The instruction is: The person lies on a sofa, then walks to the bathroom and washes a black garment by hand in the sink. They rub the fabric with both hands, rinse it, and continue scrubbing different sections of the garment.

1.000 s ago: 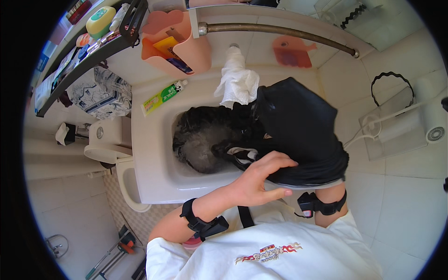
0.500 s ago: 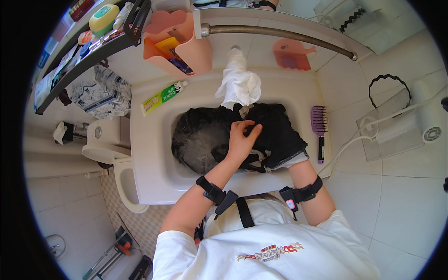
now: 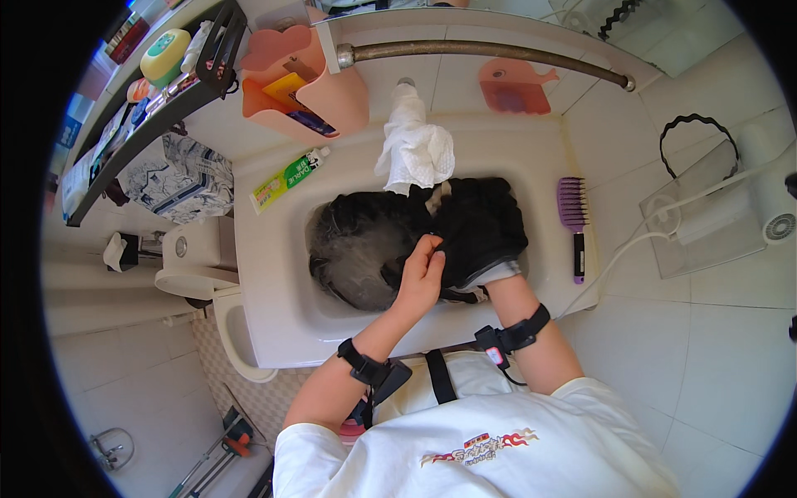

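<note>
A wet black garment (image 3: 481, 220) lies bunched on the right side of the white washbasin (image 3: 266, 307). My left hand (image 3: 421, 280) is at its near left edge, with thumb and fingers pinched on the cloth. My right forearm (image 3: 515, 303) reaches into the garment past a grey-white band at its opening; the right hand is hidden inside the cloth. More dark cloth (image 3: 332, 241) sits in cloudy water at the basin's left. A white cloth (image 3: 419, 153) hangs wrapped around the faucet, its lower end next to the black garment.
On the basin's rim lie a green and yellow toothpaste tube (image 3: 286, 181) at left and a purple hairbrush (image 3: 573, 224) at right. A pink holder (image 3: 349, 91) and a metal rail (image 3: 490, 60) are behind. A white hair dryer (image 3: 768, 199) with a cord hangs at right.
My left hand has come nearer to me, from the middle of the cloth to its near edge. My right forearm and the garment around it have shifted left. The view has shifted slightly.
</note>
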Motion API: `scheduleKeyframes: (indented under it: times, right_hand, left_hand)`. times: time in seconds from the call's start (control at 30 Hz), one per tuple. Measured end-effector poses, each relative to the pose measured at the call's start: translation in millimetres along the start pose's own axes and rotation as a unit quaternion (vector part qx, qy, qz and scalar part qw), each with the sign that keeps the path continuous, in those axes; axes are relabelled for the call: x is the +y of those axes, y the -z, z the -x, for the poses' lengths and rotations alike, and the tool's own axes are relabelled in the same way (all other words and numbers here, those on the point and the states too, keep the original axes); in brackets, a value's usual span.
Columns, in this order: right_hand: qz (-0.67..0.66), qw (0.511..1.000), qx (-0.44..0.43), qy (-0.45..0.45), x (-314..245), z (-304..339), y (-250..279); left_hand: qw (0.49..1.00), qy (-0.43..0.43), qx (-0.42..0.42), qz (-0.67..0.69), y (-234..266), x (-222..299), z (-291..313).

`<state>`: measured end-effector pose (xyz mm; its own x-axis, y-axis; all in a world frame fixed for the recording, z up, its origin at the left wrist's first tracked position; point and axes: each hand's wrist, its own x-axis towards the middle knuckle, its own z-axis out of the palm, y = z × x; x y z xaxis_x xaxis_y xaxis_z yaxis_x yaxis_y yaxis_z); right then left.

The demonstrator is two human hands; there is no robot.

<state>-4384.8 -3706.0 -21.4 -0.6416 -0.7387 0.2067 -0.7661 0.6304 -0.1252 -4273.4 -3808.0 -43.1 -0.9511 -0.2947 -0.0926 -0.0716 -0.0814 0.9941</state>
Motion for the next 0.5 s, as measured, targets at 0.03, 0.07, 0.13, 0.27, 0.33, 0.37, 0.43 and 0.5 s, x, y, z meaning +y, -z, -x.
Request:
scheduleKeyframes:
  times: [0.03,0.07,0.13,0.27,0.33,0.37,0.43,0.5]
  right_hand:
    - [0.011,1.000,-0.004,0.025,-2.2,-3.0,23.8]
    - [-0.001,0.998,-0.058,0.008,-2.8,-4.3,41.1]
    - [-0.028,0.994,-0.100,0.037,3.0,-3.1,45.8]
    - [-0.039,0.988,-0.071,0.130,2.8,0.6,46.2]
    - [-0.065,0.990,-0.047,0.117,-1.1,5.5,48.7]
    - [-0.088,0.990,-0.034,0.106,-2.7,10.5,47.9]
    - [-0.127,0.988,-0.009,0.081,-2.5,21.5,45.3]
    - [-0.161,0.985,0.009,0.059,-3.8,30.5,43.4]
  left_hand:
    - [1.000,0.006,-0.021,-0.001,3.8,0.6,4.2]
    - [0.999,0.012,-0.040,-0.002,5.9,0.8,8.3]
    - [0.997,0.032,-0.065,0.022,5.2,11.0,15.5]
    - [0.995,0.029,-0.088,0.020,10.8,16.1,17.8]
    - [0.997,0.015,-0.078,0.007,12.1,15.2,16.8]
    - [0.998,0.005,-0.061,0.006,10.0,13.5,16.0]
    - [0.998,0.004,-0.042,-0.056,4.6,18.3,13.1]
    - [0.983,0.024,-0.033,-0.180,2.9,24.9,9.2]
